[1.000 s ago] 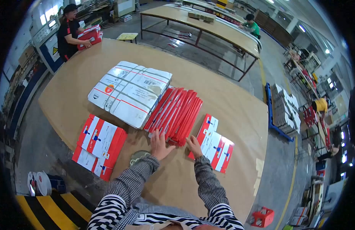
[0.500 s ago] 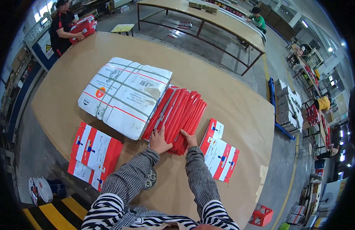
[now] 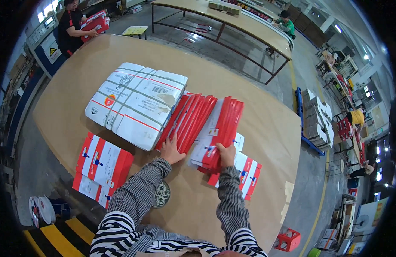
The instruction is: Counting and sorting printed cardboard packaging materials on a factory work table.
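A leaning row of flat red cartons (image 3: 190,115) rests against the big strapped white bundle (image 3: 136,104). My left hand (image 3: 172,150) lies at the near end of this row, fingers apart and touching the cartons. To its right, my right hand (image 3: 226,155) grips a separate bunch of flat red-and-white cartons (image 3: 228,122), thumb on the near end. This bunch is tilted, with white faces showing on its left, and it partly covers the red-and-white carton stack (image 3: 248,173) on the right.
Another red-and-white carton stack (image 3: 104,168) lies on the left of the brown-topped table (image 3: 198,218). A round dish of pale rings (image 3: 161,195) sits by my left forearm. A person (image 3: 74,26) holds red packs at the far left; a red stool (image 3: 288,240) stands by the right edge.
My right hand has drawn a bunch of cartons away from the row to the right, opening a gap. My left hand stays by the remaining row, its fingers slightly shifted.
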The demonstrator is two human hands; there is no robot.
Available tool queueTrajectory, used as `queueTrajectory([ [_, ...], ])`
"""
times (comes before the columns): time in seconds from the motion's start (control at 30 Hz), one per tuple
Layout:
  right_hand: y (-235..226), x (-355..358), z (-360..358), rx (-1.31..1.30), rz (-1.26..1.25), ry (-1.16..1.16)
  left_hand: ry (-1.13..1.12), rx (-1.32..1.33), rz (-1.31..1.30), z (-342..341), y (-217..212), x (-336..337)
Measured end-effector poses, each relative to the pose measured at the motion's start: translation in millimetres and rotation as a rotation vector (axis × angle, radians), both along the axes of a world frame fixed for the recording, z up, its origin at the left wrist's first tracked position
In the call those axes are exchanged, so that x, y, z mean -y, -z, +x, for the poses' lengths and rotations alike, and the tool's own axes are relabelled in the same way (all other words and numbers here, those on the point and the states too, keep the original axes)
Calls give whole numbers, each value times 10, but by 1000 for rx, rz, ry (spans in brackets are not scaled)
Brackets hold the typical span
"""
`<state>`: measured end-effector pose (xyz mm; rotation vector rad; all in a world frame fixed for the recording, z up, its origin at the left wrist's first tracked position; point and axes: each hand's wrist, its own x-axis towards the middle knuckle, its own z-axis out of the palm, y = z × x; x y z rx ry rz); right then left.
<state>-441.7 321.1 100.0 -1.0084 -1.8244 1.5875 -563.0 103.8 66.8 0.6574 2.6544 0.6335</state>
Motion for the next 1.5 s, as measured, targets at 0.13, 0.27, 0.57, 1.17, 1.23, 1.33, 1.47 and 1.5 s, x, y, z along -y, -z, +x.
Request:
queueTrajectory([
  [0.13, -754, -107, 1256, -127, -32, 38, -16, 74, -98, 149, -104, -49],
  [0.27, -1757, -6, 2661, 53, 310, 54, 27, -290, 237, 553, -196, -193],
  [0.57, -2999, 738, 3391, 838, 906, -626, 1036, -786, 663, 2943, -2586, -183],
  [1.17, -2165, 1100, 3819, 828, 69, -1322, 653, 889, 924, 2796, -1024, 1435],
  [1.23, -1410, 1544, 3979, 323, -74, -1059, 730, 803, 815, 2768, -689, 1489],
  [1.33, -1185, 1844, 3655, 294, 237, -1091, 854, 669, 800, 2751, -573, 1513],
  [1.47, -985, 1891, 3562, 121, 514, -1072, 884, 761, 852, 2778, -925, 1672],
  [1.5, -1000, 1886, 3523, 192, 325, -1129, 821, 847, 905, 2862, -940, 1753],
])
